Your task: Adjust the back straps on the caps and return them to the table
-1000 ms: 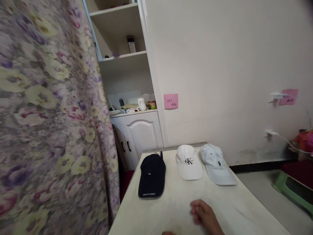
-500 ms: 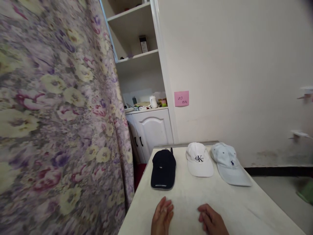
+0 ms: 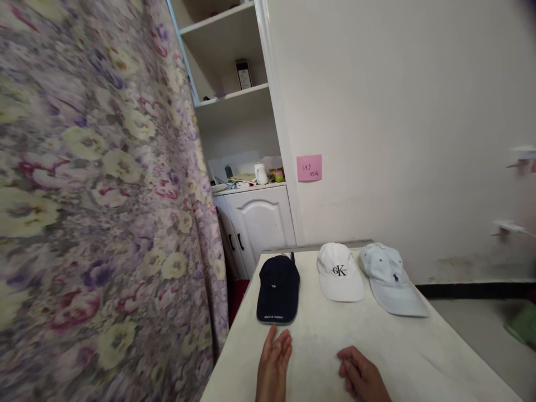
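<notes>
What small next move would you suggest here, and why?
Perhaps close the left hand on the brim of the navy cap: that hand looks empty, its fingers pointing at the brim and very near it, while the right hand is farther from any cap.

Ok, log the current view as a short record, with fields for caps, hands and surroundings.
Left cap: dark navy fabric cap, brim toward the hands
Middle cap: white fabric cap with black lettering
Right cap: pale blue fabric cap with small dark emblem
Support: pale-topped table
Left hand: open, nearest the navy brim; contact unclear
Right hand: fingers loosely curled, no cap held
Wall: pink paper note
Far left: floral fabric curtain
</notes>
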